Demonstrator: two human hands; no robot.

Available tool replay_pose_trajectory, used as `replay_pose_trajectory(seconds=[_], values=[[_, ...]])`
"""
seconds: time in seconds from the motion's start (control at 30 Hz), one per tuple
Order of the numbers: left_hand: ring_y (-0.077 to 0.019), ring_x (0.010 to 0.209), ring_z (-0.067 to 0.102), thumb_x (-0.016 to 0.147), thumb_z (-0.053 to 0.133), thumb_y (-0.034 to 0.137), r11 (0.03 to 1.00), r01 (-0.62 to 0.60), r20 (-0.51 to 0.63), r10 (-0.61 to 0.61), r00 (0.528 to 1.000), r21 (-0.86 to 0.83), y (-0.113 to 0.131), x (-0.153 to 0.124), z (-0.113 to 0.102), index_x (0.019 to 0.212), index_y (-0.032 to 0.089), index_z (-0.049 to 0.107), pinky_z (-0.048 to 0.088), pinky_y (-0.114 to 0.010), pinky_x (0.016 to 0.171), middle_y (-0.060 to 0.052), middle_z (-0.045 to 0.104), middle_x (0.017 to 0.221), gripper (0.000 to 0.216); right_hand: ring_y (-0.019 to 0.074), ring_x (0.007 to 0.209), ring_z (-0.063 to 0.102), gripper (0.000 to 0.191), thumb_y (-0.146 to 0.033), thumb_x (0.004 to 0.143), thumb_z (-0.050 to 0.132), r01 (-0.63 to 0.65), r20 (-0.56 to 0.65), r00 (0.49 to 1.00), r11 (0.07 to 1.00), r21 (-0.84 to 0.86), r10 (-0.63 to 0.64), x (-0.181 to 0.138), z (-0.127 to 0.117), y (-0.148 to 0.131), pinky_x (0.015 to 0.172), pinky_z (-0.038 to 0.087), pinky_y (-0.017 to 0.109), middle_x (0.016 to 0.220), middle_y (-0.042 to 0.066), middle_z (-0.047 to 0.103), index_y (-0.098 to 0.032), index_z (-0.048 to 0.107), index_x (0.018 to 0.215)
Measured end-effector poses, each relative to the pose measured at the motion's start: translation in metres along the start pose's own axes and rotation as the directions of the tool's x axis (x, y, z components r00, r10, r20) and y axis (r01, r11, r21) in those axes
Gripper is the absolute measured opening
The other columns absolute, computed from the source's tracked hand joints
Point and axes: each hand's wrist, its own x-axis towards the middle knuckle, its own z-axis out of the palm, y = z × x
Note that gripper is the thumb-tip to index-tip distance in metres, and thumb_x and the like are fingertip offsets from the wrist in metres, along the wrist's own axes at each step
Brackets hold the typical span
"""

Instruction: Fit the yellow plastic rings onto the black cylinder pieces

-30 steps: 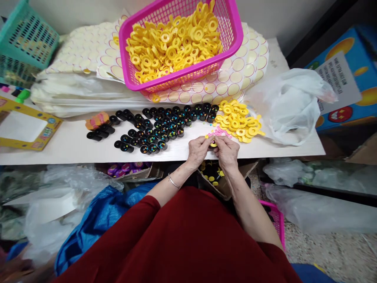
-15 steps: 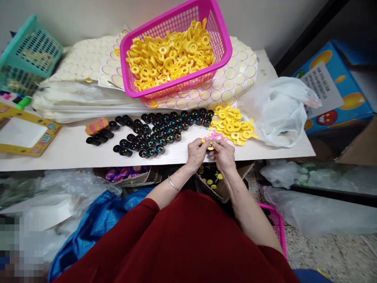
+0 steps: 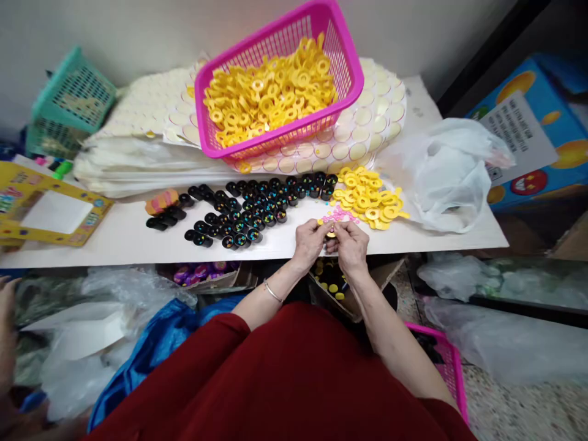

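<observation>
A: Starting low: open cardboard box (image 3: 388,272) tucked under the counter (image 3: 138,236), black and yellow bits inside. Just above it, left hand (image 3: 309,243) and right hand (image 3: 353,246) fingertip to fingertip, both grips pinched tight on one small yellow piece (image 3: 330,233), held right over the counter's near lip.

B: Tiny thing, shared pinch. Hard to tell from here whether ring alone or ring on a tube. Biggest risk?

A: Probably a slip. Held over the edge like that, so with any fumble, likely a drop off the lip, maybe into the box, maybe past it to the floor.

B: And just beyond the knuckles?

A: Loose pink beads (image 3: 339,214), very near. Could scatter with one careless wrist. Left of those, black tubes (image 3: 248,211), mostly standing open end up, coloured beads inside, packed close. One nudge and likely a domino spill.

B: Farther right, a heap of yellow rings (image 3: 370,199), sprawled just beside the white plastic bag (image 3: 445,171).

A: Farthest back, pink basket (image 3: 285,131) of more rings, tilted on stacked sticker sheets (image 3: 367,125). Looks none too stable. Could slide forward onto the tubes if bumped.
</observation>
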Motion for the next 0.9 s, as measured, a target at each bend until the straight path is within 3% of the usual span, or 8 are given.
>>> replay_pose_trajectory(seconds=[0.07,0.17,0.3,0.4,0.57,0.67,0.8,0.9], values=[[-0.0046,0.052,0.038,0.067,0.068,0.057,0.995,-0.097,0.073,0.095,0.993,0.02,-0.002,0.0,-0.005,0.059,0.013,0.056,0.029,-0.019,0.048,0.005,0.043,0.055,0.047,0.0072,0.033,0.047,0.025,-0.041,0.068,0.063,0.008,0.02,1.0,1.0,0.022,-0.009,0.0,0.0,0.001,0.034,0.041,0.018,0.043,-0.009,0.05,-0.019,0.054,0.073],[-0.0046,0.057,0.04,0.058,0.077,0.052,0.981,-0.196,0.181,0.192,0.964,0.002,-0.003,0.0,-0.009,0.065,0.012,0.063,0.031,-0.019,0.051,0.005,0.045,0.064,0.043,0.0063,0.035,0.045,0.024,-0.039,0.065,0.064,0.017,0.032,0.999,0.996,0.087,-0.02,0.002,0.0,0.001,0.034,0.041,0.019,0.052,-0.008,0.053,-0.019,0.053,0.072],[-0.0038,0.058,0.038,0.042,0.087,0.042,0.977,-0.2,0.166,0.21,0.963,-0.077,-0.004,0.001,-0.007,0.069,0.012,0.066,0.03,-0.019,0.052,0.006,0.046,0.068,0.045,0.0068,0.045,0.049,0.023,-0.036,0.063,0.067,0.039,0.038,0.998,0.98,0.194,-0.047,-0.001,-0.002,0.0,0.041,0.045,0.02,0.059,-0.007,0.055,-0.02,0.053,0.07],[-0.0077,0.068,0.045,0.045,0.087,0.04,0.965,-0.232,0.202,0.253,0.946,-0.125,-0.004,0.0,-0.008,0.072,0.014,0.069,0.036,-0.021,0.062,0.003,0.051,0.072,0.042,0.0078,0.05,0.052,0.028,-0.041,0.065,0.07,0.003,0.095,0.995,0.975,0.223,-0.025,-0.009,-0.007,-0.004,0.044,0.048,0.022,0.065,-0.005,0.058,-0.02,0.054,0.075],[-0.0137,0.082,0.048,0.05,0.086,0.04,0.949,-0.312,0.274,0.31,0.911,-0.037,-0.004,-0.007,-0.019,0.074,0.017,0.072,0.039,-0.027,0.078,0.001,0.054,0.073,0.036,0.008,0.045,0.054,0.042,-0.057,0.068,0.068,-0.07,0.228,0.973,0.981,0.183,0.027,-0.024,-0.024,-0.016,0.038,0.045,0.019,0.063,-0.004,0.06,-0.019,0.055,0.083],[-0.0151,0.085,0.048,0.051,0.085,0.042,0.938,-0.345,0.343,0.33,0.879,-0.018,-0.004,-0.008,-0.023,0.076,0.018,0.073,0.04,-0.03,0.082,-0.001,0.055,0.075,0.038,0.0088,0.049,0.059,0.045,-0.053,0.063,0.075,-0.167,0.296,0.947,0.977,0.132,0.122,-0.029,-0.033,-0.02,0.04,0.049,0.019,0.067,-0.004,0.063,-0.019,0.056,0.087],[-0.0168,0.089,0.049,0.053,0.083,0.047,0.919,-0.394,0.456,0.34,0.822,0.026,-0.002,-0.003,-0.025,0.078,0.018,0.073,0.04,-0.033,0.087,-0.002,0.058,0.08,0.04,0.0078,0.054,0.061,0.044,-0.04,0.053,0.085,-0.256,0.305,0.93,0.957,0.135,0.205,-0.028,-0.034,-0.018,0.048,0.054,0.02,0.069,-0.004,0.063,-0.017,0.061,0.081],[-0.0177,0.091,0.049,0.058,0.08,0.05,0.908,-0.414,0.537,0.318,0.781,0.065,0.002,0.003,-0.029,0.079,0.017,0.073,0.04,-0.034,0.09,-0.004,0.06,0.084,0.04,0.006,0.052,0.058,0.041,-0.04,0.052,0.085,-0.192,0.243,0.957,0.972,0.136,0.155,-0.024,-0.028,-0.015,0.046,0.051,0.017,0.066,-0.003,0.062,-0.016,0.063,0.077]])
